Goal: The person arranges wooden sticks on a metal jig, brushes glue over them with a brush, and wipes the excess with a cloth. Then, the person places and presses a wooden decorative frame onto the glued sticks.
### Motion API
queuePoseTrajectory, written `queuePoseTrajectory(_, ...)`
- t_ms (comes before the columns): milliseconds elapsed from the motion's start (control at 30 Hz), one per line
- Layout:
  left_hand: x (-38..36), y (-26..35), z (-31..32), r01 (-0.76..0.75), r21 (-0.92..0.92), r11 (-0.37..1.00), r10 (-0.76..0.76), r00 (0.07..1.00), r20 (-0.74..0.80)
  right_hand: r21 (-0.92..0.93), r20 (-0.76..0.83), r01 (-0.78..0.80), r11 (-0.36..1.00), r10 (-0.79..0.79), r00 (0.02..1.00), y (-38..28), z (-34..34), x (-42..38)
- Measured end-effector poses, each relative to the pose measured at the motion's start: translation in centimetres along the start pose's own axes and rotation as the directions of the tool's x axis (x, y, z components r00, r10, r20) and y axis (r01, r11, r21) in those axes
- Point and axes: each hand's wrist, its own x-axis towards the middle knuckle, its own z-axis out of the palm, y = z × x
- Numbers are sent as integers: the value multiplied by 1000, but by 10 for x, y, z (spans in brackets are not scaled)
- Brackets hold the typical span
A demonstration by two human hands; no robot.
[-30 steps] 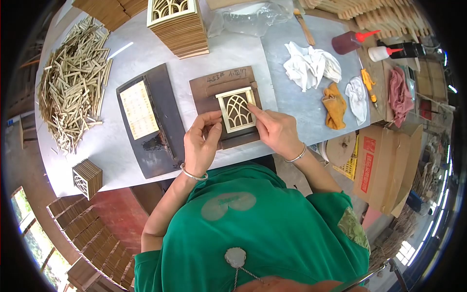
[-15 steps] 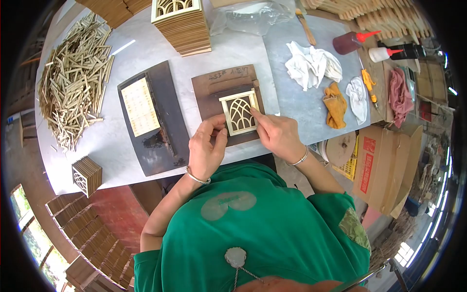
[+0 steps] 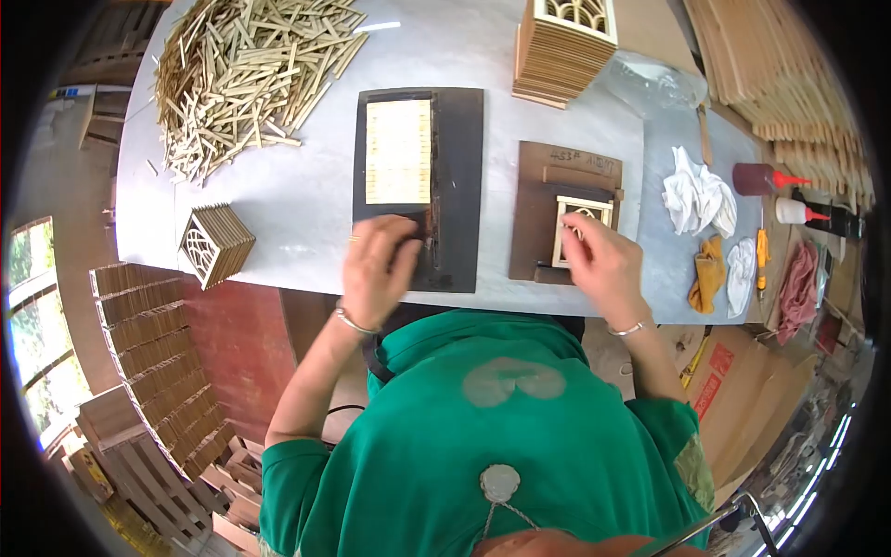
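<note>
My left hand is over the lower part of a black board, fingers bent and apart from the thumb, with nothing visible between them. Just beyond its fingertips, a pale block of small wooden strips lies on that board. My right hand is over a small lattice frame, its index finger and thumb curled together. Whatever they may pinch is hidden. The frame lies in a brown jig board with wooden stops, and my hand covers much of its lattice.
Loose wooden strips are heaped at the far left, above a small stack of lattice pieces. A tall stack of frames stands at the back. Rightward are white cloth, a yellow-brown cloth and a red-capped glue bottle.
My left hand has left the lattice frame and moved left to the black board. My right index finger, stretched out before, is now curled. The camera view has shifted left.
</note>
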Motion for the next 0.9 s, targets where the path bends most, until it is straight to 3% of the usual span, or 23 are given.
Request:
queuePoseTrajectory(100,2,-36,-22,32,128,991,-23,997,-69,41,-22,256,966,-255,967,-22,37,31)
queuePoseTrajectory(300,13,-62,-27,-21,126,992,31,996,-84,5,141,488,873,-484,864,-48,93,71)
queuePoseTrajectory(433,13,-69,-25,-34,63,997,40,995,-89,-32,244,508,861,-486,839,-50,106,80)
queuePoseTrajectory(733,13,-72,-26,-98,72,993,103,992,-77,-74,265,584,809,-548,793,-51,109,81)
queuePoseTrajectory(900,13,-60,-26,-278,89,957,280,960,-18,29,241,546,837,-536,809,-46,93,62)
